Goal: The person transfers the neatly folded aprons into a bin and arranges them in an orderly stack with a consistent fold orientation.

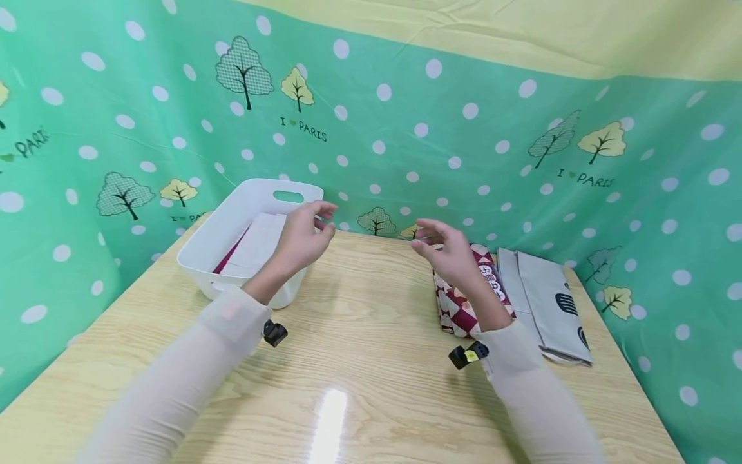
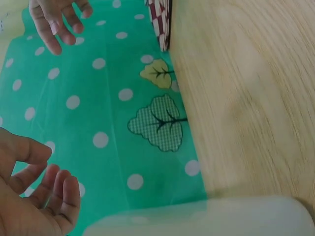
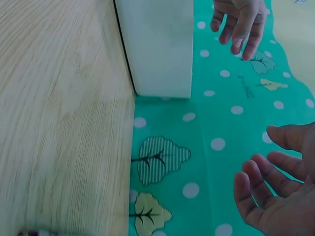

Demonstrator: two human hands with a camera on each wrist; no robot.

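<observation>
Both hands are raised over the table with loosely bent fingers and nothing in them. My left hand hovers beside the right side of a white plastic basket, overlapping its rim in the head view. Inside the basket lies a folded pale cloth with a dark red edge. On the other side, my right hand is above a folded dark red and cream checked cloth, partly covering it from the head camera. In the right wrist view the fingers are spread apart, palm showing.
A folded grey cloth with black prints lies right of the checked one, near the table's right edge. The wooden table backs onto a green dotted curtain with tree prints. A black wrist camera sits at each cuff.
</observation>
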